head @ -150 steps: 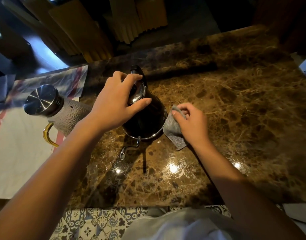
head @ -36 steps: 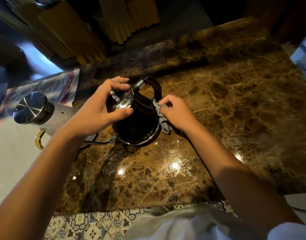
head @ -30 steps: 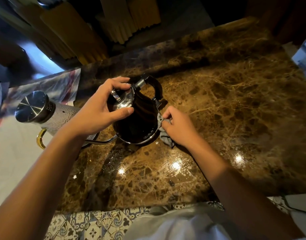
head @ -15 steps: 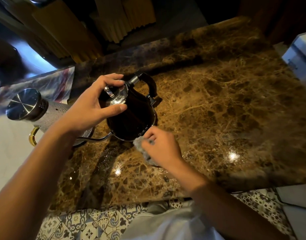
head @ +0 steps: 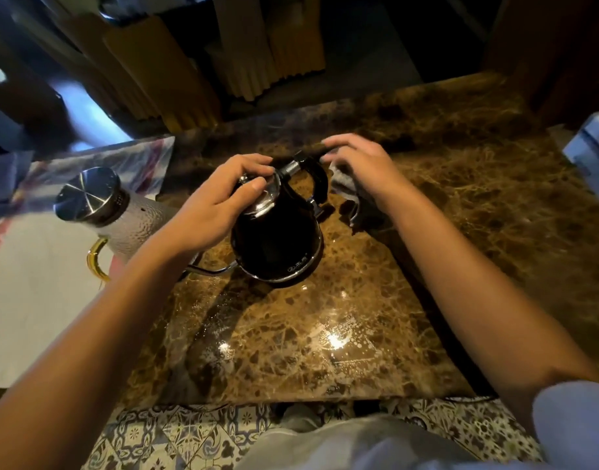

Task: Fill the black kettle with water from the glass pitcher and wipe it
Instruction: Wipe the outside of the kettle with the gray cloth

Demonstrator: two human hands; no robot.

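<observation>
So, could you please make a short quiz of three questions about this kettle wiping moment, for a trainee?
1. True or false: the left hand rests on the lid of the black kettle.
2. Which item does the right hand hold? A) a sponge B) the grey cloth C) a spoon
3. Fill in: the pitcher with the gold handle stands on the kettle's ____ side.

Key: 1 true; 2 B, held beside the kettle's handle; 3 left, partly behind the left forearm, on the white cloth beside the marble counter.
</observation>
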